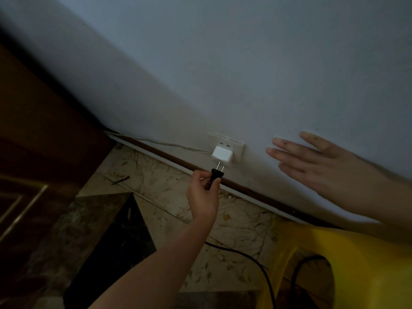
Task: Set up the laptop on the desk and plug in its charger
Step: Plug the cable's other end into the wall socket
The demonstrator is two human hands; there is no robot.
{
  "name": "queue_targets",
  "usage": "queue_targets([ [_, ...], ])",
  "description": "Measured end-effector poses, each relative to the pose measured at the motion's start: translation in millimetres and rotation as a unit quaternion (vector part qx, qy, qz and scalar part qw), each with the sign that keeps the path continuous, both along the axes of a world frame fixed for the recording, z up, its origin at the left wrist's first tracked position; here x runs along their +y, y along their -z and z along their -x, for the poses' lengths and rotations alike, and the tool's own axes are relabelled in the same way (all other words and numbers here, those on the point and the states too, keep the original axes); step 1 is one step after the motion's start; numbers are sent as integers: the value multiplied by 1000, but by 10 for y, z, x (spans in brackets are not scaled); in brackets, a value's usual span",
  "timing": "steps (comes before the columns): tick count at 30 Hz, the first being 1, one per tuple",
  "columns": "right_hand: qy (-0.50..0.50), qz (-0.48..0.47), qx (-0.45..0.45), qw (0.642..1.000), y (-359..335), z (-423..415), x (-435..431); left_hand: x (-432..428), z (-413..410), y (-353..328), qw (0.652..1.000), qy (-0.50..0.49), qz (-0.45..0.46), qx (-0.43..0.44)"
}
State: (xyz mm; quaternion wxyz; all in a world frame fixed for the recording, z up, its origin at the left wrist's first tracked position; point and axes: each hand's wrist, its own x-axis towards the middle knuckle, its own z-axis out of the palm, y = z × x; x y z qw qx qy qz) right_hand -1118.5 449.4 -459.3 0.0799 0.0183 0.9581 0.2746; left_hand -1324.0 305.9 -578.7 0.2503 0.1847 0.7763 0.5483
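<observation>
My left hand (201,192) pinches the small black two-prong charger plug (217,175) just below the white wall socket plate (236,144), right hand (323,170) spread open by the wall; the white cube adapter (221,154) crowds the slots, so my prongs may miss.

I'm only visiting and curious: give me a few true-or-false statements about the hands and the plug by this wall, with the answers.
1. The left hand pinches the black plug. True.
2. The black plug is already pushed into the wall outlet. False: its two metal prongs are bare, just short of the outlet.
3. A white adapter sits in the outlet. True.
4. The right hand grips a cable. False: its fingers are straight and spread by the wall, holding nothing.
5. A black cable runs across the floor. True.
</observation>
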Motion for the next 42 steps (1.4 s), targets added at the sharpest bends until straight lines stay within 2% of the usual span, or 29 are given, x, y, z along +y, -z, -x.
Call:
queue_targets([
  [3,-14,28,31,999,41,-4,19,-5,2,7,1000,-1,-1,-2],
  [8,-20,-9,37,999,34,-26,17,-6,6,-4,1000,-17,10,5],
  [14,35,-84,-65,994,7,-20,-15,-13,78,-35,998,14,36,58],
  [18,60,-118,-88,987,130,-38,4,-11,75,-46,997,15,52,60],
  [21,67,-103,-72,990,76,-21,7,-10,49,-53,996,10,62,61],
  [26,73,-86,-98,989,-15,-7,-16,-14,28,-64,997,4,65,44],
  [30,88,-75,-173,978,69,-25,-3,-27,8,-95,997,8,64,48],
  [34,94,-45,-192,976,53,8,0,-23,-48,-132,997,9,62,38],
  [37,82,-43,-168,981,76,10,15,-13,-73,-127,998,3,63,23],
  [42,43,-26,-74,996,28,1,-18,-38,37,-87,998,17,51,42],
])
